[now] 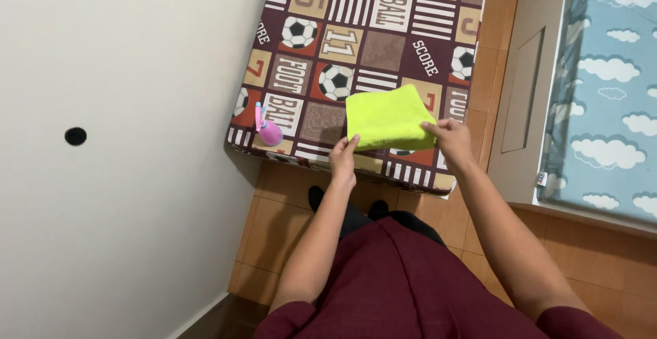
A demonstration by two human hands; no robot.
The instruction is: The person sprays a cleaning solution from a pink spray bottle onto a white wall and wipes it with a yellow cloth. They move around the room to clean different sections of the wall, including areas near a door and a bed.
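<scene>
While the person stands at the near edge of a mattress [383,51] covered in a patchwork football-print sheet, both hands hold a folded yellow-green cloth [389,116] that lies flat on it, close to that near edge. The left hand [343,158] has its fingers [352,140] closed in a pinch on the cloth's near left corner, and the right hand [452,137] pinches the near right corner, fingers [431,126] shut on the fabric's edge. A small pink spray bottle [267,129] with a blue top lies on the mattress toward its near left corner, well apart from the cloth. Beside the mattress a white wall [116,140] runs along its left edge, and orange-brown floor tiles [274,223] show below. The person wears a maroon garment [410,284].
</scene>
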